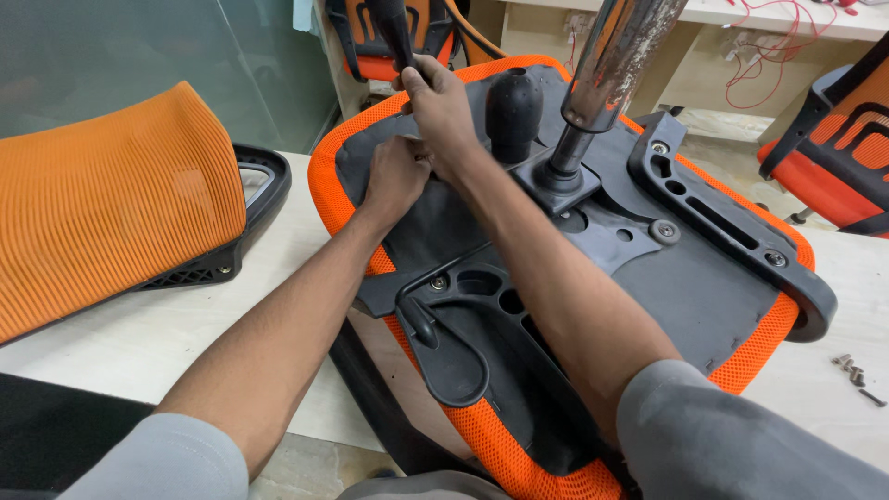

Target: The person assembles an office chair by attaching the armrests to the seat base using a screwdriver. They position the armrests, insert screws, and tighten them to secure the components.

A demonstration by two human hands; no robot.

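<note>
1. Head view, the work: the upturned orange mesh seat (pixel 741 356) lay underside up across the pale table (pixel 130 343), its chrome gas cylinder (pixel 611 65) standing out of the black mechanism plate (pixel 602 222).
2. Your right hand (pixel 443 111) was clenched around a black-handled tool (pixel 394 32) at the far edge of the seat; your left hand (pixel 394 176) pressed on the black underside cloth just beside it, and I could not tell whether it pinched anything.
3. Step in hand, as I judged it: fastening something at that far edge (the tip was hidden under your fingers). The next move called for a steady, upright tool and a firm left hand.
4. Loose screws (pixel 854 372) lay on the table at your right, well apart from the tool.
5. Packages, labels, signs: none showed. An orange mesh backrest (pixel 102 204) lay at your left.
</note>
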